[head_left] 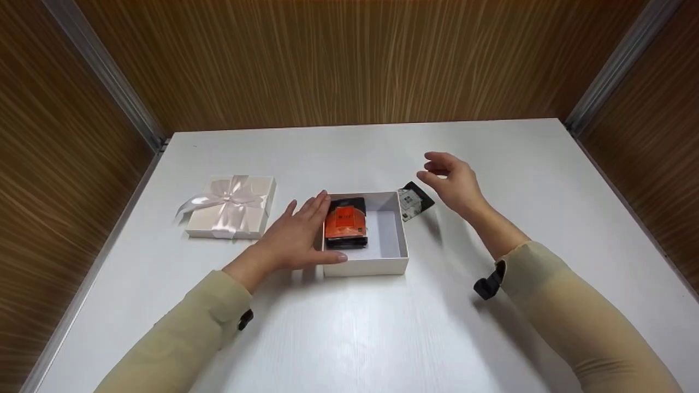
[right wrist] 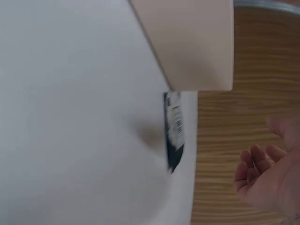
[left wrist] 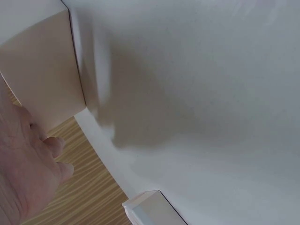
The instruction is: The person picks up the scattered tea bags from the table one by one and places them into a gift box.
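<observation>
A white open box (head_left: 365, 267) stands mid-table. Inside its left half lies a small stack of flat packets, the top one an orange and black packet (head_left: 345, 221). My left hand (head_left: 292, 237) rests against the box's left side, fingers fairly straight along the wall and thumb over the front rim. Just outside the right wall lies a black and grey packet (head_left: 418, 201), printed side up in the head view. Above and right of it hovers my right hand (head_left: 453, 183), fingers loosely bent, holding nothing. In the right wrist view this packet (right wrist: 174, 131) is beside the box wall.
A white box lid (head_left: 199, 224) with a pale pink satin ribbon bow (head_left: 229, 199) lies left of the box. The white table (head_left: 349, 333) is bordered by wood-grain panels (head_left: 349, 65) at the back and sides.
</observation>
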### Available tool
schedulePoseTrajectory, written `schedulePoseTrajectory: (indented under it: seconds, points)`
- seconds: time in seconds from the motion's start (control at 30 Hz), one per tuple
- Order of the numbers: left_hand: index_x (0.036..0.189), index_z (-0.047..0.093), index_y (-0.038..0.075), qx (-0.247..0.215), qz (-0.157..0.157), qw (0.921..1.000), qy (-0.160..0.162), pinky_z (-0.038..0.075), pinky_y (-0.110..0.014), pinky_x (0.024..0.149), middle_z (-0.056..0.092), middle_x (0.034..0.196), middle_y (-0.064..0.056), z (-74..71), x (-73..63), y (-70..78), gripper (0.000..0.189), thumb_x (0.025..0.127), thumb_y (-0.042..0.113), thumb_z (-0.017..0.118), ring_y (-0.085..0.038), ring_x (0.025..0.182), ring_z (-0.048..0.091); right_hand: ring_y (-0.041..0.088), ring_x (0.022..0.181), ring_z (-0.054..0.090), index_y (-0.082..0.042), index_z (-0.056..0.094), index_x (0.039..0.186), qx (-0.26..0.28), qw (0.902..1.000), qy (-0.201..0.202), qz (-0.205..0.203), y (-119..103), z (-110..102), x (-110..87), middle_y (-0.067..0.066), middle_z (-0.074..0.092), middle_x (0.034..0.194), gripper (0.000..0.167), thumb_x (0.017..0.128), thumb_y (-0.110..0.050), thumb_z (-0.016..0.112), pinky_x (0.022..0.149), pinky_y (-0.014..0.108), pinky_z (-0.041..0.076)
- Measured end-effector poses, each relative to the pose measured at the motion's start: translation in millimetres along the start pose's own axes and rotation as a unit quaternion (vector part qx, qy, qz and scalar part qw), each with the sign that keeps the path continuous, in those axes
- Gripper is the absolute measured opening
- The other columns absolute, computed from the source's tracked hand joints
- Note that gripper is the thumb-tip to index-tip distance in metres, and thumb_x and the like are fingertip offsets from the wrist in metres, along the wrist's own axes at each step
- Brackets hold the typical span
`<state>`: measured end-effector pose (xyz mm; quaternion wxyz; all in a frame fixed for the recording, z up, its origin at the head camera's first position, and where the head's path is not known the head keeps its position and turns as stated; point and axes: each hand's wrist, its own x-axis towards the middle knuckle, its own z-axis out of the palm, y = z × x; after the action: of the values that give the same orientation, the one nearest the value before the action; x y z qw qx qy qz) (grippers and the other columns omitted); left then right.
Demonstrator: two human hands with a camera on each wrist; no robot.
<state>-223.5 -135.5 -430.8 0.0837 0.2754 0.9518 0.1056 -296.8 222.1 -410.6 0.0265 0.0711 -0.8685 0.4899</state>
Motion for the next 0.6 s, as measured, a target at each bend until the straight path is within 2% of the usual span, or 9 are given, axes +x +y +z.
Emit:
schedulePoseTrajectory:
  seconds: [0.27,0.47,0.6]
  points:
    - [0.170,0.000,0.006,0.001,0.000,1.0000,0.000,0.006,-0.053,0.131,-0.002,0.178,-0.008,0.1,0.2,-0.4,0.133,0.083,0.096,0.045,-0.024,0.164,0.007,0.040,0.142,0.049,-0.001,0.051,0.154,-0.002,0.9981,-0.026,0.056,33.7,0.4,4.3,0.025,0.056,0.149,0.061,0.101,-0.019,0.075,0.118,0.051,0.040]
    - [0.170,-0.002,0.008,0.000,-0.001,1.0000,-0.002,0.005,-0.051,0.131,-0.003,0.178,-0.006,0.8,1.2,-0.8,0.133,0.082,0.098,0.043,-0.021,0.164,0.004,0.038,0.147,0.044,-0.003,0.045,0.160,-0.003,0.9925,-0.078,0.094,51.6,0.7,3.2,0.024,0.050,0.157,0.069,0.100,-0.022,0.075,0.123,0.048,0.035]
    - [0.170,-0.002,0.009,-0.004,-0.002,1.0000,-0.002,0.005,-0.052,0.131,-0.003,0.178,-0.006,1.6,1.0,-0.9,0.134,0.082,0.098,0.043,-0.021,0.164,0.004,0.035,0.152,0.040,-0.003,0.043,0.161,0.002,0.9909,-0.099,0.091,59.2,1.5,2.1,0.022,0.047,0.161,0.072,0.100,-0.023,0.076,0.126,0.046,0.030]
